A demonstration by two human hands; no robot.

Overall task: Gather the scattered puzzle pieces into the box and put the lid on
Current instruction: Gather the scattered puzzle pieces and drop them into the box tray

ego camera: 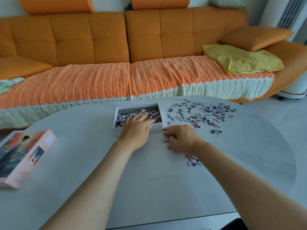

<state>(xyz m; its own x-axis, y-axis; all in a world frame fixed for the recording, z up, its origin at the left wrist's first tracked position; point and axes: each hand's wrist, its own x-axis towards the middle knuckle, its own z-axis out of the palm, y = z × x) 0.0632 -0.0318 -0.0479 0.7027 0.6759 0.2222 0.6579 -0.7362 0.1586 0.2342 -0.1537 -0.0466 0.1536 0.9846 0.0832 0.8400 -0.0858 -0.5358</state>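
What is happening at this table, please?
A person is packing away a jigsaw puzzle. The left hand lies flat on the pieces inside the white box. The right hand curls its fingers over a few loose pieces beside the box. Many more pieces are spread on the table to the right, and the lid lies apart on the left.
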